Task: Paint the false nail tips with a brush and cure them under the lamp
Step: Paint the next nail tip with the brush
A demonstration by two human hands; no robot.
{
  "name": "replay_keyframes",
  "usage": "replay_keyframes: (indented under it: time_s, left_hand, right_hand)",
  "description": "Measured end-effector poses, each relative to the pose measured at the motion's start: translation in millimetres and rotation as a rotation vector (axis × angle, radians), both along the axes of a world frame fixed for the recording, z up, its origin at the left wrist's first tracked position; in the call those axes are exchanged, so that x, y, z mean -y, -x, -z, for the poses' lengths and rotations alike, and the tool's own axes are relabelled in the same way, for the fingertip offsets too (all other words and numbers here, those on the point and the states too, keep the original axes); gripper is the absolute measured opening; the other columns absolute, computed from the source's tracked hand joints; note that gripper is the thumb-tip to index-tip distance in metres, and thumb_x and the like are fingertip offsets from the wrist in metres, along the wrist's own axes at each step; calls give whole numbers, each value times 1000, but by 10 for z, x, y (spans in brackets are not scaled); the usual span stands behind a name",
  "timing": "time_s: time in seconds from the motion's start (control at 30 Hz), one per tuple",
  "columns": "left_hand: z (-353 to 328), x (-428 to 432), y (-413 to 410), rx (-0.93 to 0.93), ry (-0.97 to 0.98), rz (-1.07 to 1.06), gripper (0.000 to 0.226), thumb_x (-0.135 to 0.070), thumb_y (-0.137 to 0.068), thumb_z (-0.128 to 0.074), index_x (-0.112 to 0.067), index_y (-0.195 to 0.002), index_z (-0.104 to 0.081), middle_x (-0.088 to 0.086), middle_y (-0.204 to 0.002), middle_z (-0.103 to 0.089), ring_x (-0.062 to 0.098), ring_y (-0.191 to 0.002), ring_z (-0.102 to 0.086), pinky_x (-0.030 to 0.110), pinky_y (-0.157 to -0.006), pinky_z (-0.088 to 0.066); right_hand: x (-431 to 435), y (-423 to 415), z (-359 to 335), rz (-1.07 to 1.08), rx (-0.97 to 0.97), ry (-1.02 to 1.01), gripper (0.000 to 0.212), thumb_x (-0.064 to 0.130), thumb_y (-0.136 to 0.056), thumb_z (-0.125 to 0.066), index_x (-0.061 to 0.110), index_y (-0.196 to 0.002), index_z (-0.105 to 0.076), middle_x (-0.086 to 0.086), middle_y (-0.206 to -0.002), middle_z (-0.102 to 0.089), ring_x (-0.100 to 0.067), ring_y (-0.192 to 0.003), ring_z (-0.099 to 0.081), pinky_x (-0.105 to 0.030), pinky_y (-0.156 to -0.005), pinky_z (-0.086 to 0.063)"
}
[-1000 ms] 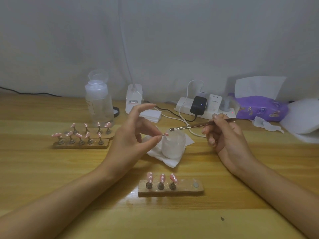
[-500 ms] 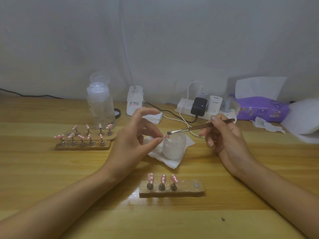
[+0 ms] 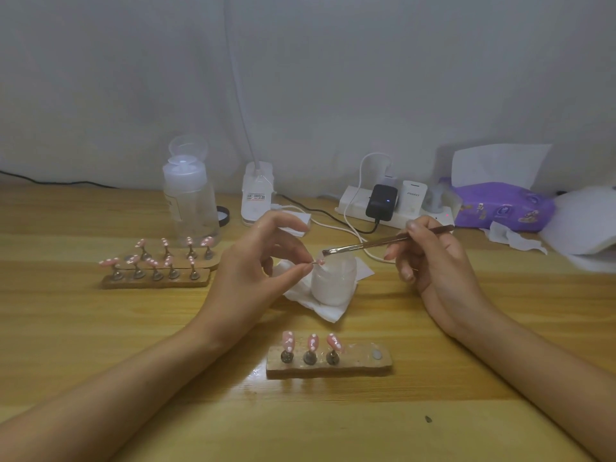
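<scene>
One brush (image 3: 366, 244) edged closer, nail tip (image 3: 320, 261) pinched as before

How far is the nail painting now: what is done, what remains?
Done, it seems: three dotted pink tips stand on the near holder. In hand: the left hand pinches one tip while the right hand holds the brush near it. Left: filling the empty slot, then curing.

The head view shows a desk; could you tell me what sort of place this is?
Likely a home nail-art desk: pink nail tips on stands, a brush in the right hand, a power strip and tissue pack at the back.
</scene>
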State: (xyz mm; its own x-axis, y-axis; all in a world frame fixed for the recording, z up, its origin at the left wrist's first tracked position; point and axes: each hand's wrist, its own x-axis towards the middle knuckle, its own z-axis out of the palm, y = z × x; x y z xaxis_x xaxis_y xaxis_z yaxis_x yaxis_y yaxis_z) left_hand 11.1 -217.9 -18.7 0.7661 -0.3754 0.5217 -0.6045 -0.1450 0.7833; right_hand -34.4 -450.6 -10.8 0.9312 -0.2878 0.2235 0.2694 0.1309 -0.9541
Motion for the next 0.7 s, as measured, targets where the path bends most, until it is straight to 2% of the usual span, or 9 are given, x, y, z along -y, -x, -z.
replay_keyframes:
  time_s: [0.1, 0.23, 0.33, 0.5, 0.63, 0.7]
  left_hand:
    - [0, -2, 6, 2, -7, -5, 32, -7, -84, -76, -24, -106, -60, -10, -87, -72, 13, -89, -70, 40, -65, -48]
    - [-1, -6, 4, -11, -20, -6, 24, -9, -84, -76, -20, -100, -63, -11, -90, -72, 10, -90, -70, 47, -67, -52]
    - [1, -13, 3, -4, -33, -5, 23, -9, -83, -77, -19, -99, -63, -12, -90, -72, 10, -90, -71, 48, -67, -53]
    - [11, -17, -8, 9, -32, 7, 22, -10, -83, -76, -19, -97, -64, -11, -91, -72, 11, -91, -71, 44, -66, -53]
    - [23, -19, -17, 20, -37, 8, 22, -10, -83, -76, -20, -97, -63, -12, -92, -72, 9, -92, -71, 38, -65, -53]
    - [31, -21, -21, 20, -37, 7, 22, -9, -83, -76, -20, -97, -63, -12, -91, -72, 9, -92, -71, 35, -65, -51]
  right_hand:
    - [-22, 14, -7, -52, 12, 47, 20, 31, -93, -53, 18, -78, -51, -7, -68, -70, -12, -45, -47, -20, -45, -39]
    - [0, -2, -2, 29, -10, 18, 23, 19, -101, -47, 16, -79, -49, -6, -64, -69, -10, -42, -44, -19, -42, -34]
    - [-12, 7, -9, -2, 25, 41, 22, 24, -99, -49, 17, -78, -49, -6, -65, -69, -9, -40, -42, -18, -39, -27]
    - [12, -15, 18, 43, -3, 51, 24, 19, -102, -47, 16, -78, -50, -7, -66, -69, -10, -38, -39, -20, -40, -26]
    - [9, -9, 19, -28, 48, 62, 22, 27, -97, -51, 18, -78, -51, -7, -67, -70, -10, -39, -40, -22, -40, -24]
    - [6, -17, 27, -10, 28, 75, 23, 24, -99, -50, 18, -77, -51, -8, -67, -70, -10, -38, -39, -21, -40, -26]
